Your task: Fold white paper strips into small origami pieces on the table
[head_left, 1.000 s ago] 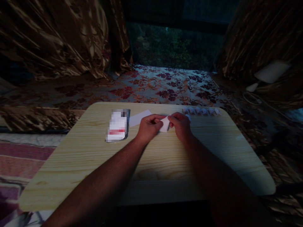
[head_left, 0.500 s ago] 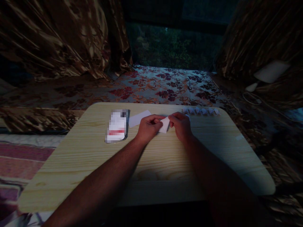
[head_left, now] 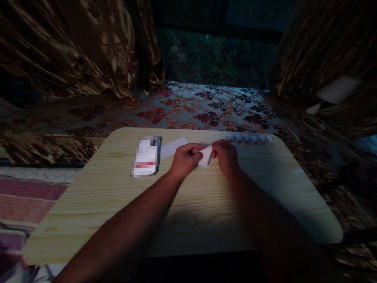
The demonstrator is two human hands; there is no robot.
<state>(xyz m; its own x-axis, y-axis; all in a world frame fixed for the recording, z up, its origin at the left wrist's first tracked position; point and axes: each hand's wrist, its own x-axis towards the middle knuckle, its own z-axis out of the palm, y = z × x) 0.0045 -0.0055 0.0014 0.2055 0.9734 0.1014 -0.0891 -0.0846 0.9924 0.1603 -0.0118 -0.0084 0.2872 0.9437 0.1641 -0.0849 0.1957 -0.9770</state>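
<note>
A small folded piece of white paper is held just above the table between my two hands. My left hand pinches its left side, thumb on top. With thumb and fingertips my right hand grips the upper right corner of the same paper. Behind my left hand a flat white paper strip lies on the wood. Several small folded paper pieces stand in a row along the far right edge, beyond my right hand.
On the light wooden table, a phone-shaped object, blurred by pixels, lies left of the paper strip. A floral-covered ledge runs behind the table. To the right stand a white lamp and its cord.
Hardly anything differs. My right hand's fingertips have shifted very slightly at the paper's upper corner; my left hand keeps its place.
</note>
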